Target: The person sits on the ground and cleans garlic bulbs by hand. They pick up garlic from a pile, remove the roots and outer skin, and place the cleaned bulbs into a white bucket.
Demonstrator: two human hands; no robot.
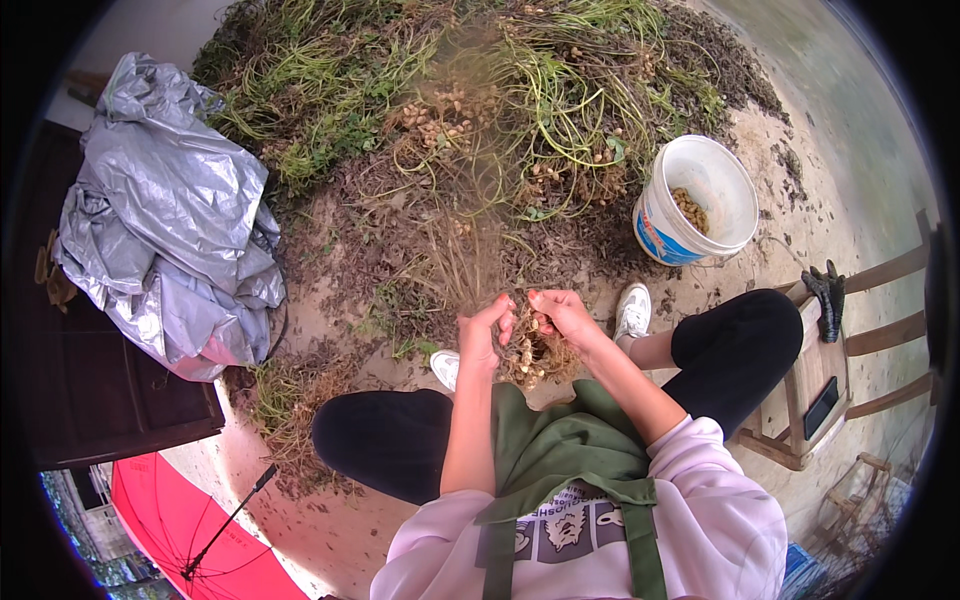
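Note:
A bunch of pulled peanut plants (pixel 459 259) is in my left hand (pixel 484 330), its dry stems pointing away from me. Its roots, with several pale peanut pods (pixel 531 358) among them, hang toward my lap over the green apron. My right hand (pixel 562 319) is at the root end, its fingers closed around part of the roots and pods; whether a loose pod is between the fingertips I cannot tell. Ahead and to the right stands a white plastic bucket (pixel 651 196) with peanuts (pixel 688 210) in its bottom.
A large heap of peanut plants (pixel 360 82) spreads ahead. To the left lies a crumpled silver tarp (pixel 180 195) above dark wooden furniture (pixel 120 397). An open red umbrella (pixel 161 517) rests behind left. On the right, a wooden chair (pixel 814 390) bears a dark glove (pixel 827 296) and a phone (pixel 821 409).

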